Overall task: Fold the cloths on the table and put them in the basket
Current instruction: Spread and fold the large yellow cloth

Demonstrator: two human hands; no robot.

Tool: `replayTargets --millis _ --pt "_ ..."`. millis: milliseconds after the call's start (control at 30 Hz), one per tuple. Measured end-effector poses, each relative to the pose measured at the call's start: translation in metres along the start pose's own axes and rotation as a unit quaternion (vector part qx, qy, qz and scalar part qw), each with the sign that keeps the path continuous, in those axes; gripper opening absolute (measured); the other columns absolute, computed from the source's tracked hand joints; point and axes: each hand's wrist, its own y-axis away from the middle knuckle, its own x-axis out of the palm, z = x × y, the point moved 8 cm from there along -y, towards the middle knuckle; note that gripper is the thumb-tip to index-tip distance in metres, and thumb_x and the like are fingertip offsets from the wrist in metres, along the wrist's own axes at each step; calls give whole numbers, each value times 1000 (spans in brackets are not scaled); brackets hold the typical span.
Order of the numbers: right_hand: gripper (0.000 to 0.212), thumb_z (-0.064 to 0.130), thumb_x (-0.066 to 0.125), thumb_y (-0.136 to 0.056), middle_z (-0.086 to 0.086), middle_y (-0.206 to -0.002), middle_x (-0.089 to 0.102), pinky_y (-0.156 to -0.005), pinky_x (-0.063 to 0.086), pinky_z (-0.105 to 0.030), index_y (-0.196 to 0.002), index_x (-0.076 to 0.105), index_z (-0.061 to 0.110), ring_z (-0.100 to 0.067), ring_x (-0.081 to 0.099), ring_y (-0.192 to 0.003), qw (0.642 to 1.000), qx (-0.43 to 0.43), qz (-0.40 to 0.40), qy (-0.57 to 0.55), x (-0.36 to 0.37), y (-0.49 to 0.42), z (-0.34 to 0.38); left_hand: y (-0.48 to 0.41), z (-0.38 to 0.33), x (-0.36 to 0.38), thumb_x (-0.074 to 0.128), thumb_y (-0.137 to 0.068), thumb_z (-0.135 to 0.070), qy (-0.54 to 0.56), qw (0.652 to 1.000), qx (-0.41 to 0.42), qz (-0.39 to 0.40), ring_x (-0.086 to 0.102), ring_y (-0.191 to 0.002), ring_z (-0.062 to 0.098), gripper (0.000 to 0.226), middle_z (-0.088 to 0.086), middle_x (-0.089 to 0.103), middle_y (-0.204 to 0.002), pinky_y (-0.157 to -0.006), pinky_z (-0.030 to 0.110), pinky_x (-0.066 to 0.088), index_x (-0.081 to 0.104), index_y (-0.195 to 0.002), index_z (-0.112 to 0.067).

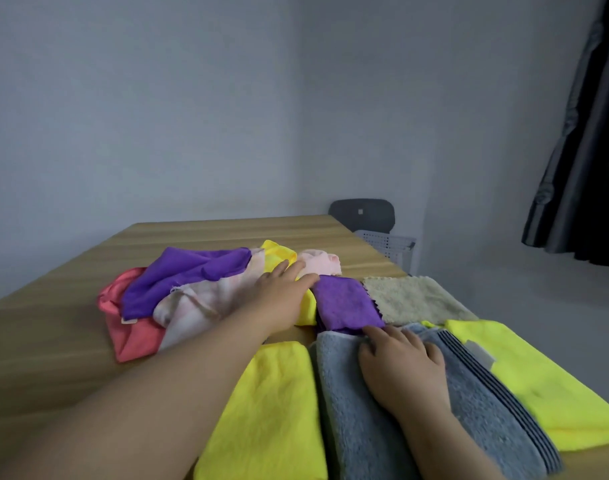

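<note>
Furthest left of the left hand [282,289], a coral cloth [129,327] lies crumpled on the bench [53,323], half under a loose purple cloth [178,275]. A pale pink patterned cloth [199,303] lies rumpled just left of the wrist. The left hand reaches forward over this heap, palm down and fingers straight and close together. It rests on the heap where a yellow cloth [278,254] shows under the fingertips, and it pinches nothing that I can see. A light pink cloth [318,265] sits just beyond those fingertips.

Below the left forearm, a folded yellow cloth [268,403] lies flat, its long side running toward the person. Beside it is a grey towel [348,393], folded into a long strip on the same axis. The right hand [400,355] lies on the towel palm down, fingers a little bent, pressing rather than gripping. Its fingertips reach the towel's far end, where a small folded purple cloth [346,303] touches it. A cream cloth [407,299] lies ahead and right of that hand, and a lime cloth [524,375] is spread flat to its right.

The basket [389,242] stands off the bench's far right edge, ahead and right of the right hand, and only part of its white wall shows. The right hand looks much the nearer to it. The loose heap belongs to the left hand, with bare bench to its left for spreading a cloth. The right side is crowded up to the edge.
</note>
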Motion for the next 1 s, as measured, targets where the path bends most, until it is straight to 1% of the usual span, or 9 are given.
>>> replayTargets --millis 67,133,233,367,533,667,800,933,1000 --pt "40 35 27 -96 9 -142 41 -108 18 -39 -132 43 34 -16 29 -136 1000 1 -3 0 0 -2 -1 -8 3 25 36 -92 -10 -23 996 -37 81 -1 -146 28 63 -4 -5 -159 -115 44 16 16 -148 -33" --pt "40 36 26 -96 9 -143 41 -108 18 -40 -133 43 34 -16 28 -136 1000 5 -3 0 0 -3 -4 -12 8 47 35 -95 -16 7 990 -79 113 7 -145 28 54 -3 3 -159 -114 44 19 24 -146 -31" --pt "41 36 26 -96 8 -143 41 -108 17 -41 -133 43 33 -17 29 -135 1000 5 -6 1 0 -4 -5 -17 17 50 34 -94 -14 53 993 -105 15 42 -126 27 32 3 44 -138 -97 38 39 51 -120 -18" --pt "41 36 26 -96 8 -143 41 -108 18 -41 -133 43 32 -17 30 -135 1000 10 -6 10 1 -2 -8 -13 25 26 36 -95 -15 183 965 -181 -57 57 -93 25 23 7 61 -109 -72 28 42 58 -103 -19" --pt "40 36 26 -96 9 -142 41 -108 18 -39 -132 44 33 -16 29 -135 1000 10 -15 11 2 -1 -11 -16 57 -64 45 -92 -14 410 818 -306 -265 56 -108 32 24 15 60 -118 -86 33 44 57 -113 -10" --pt "39 35 27 -96 10 -141 42 -107 19 -38 -132 43 34 -15 30 -134 1000 17 -14 20 4 0 -14 -27 69 -118 53 -87 -15 609 664 -276 -334 61 -101 31 6 12 65 -106 -92 42 51 58 -89 -17" --pt "37 29 41 -93 10 -134 49 -101 30 -36 -130 47 34 -16 40 -129 996 -5 -85 -13 -12 4 -4 -9 65 -159 50 -88 -6 688 598 -243 -333 60 -87 25 14 6 60 -89 -85 36 52 54 -81 -18" --pt "30 14 62 -72 -5 -101 71 -78 49 -44 -100 71 16 -31 66 -92 965 -34 -234 -113 -51 31 12 32 54 -191 49 -93 -4 744 550 -220 -309 53 -72 18 25 2 53 -76 -69 29 46 50 -71 -17" --pt "32 8 68 -76 -5 -107 69 -81 45 -41 -107 69 15 -31 63 -99 950 -33 -266 -161 -59 44 18 43 41 -191 48 -94 -3 775 527 -203 -285 53 -68 17 25 4 55 -76 -66 29 47 51 -72 -16"
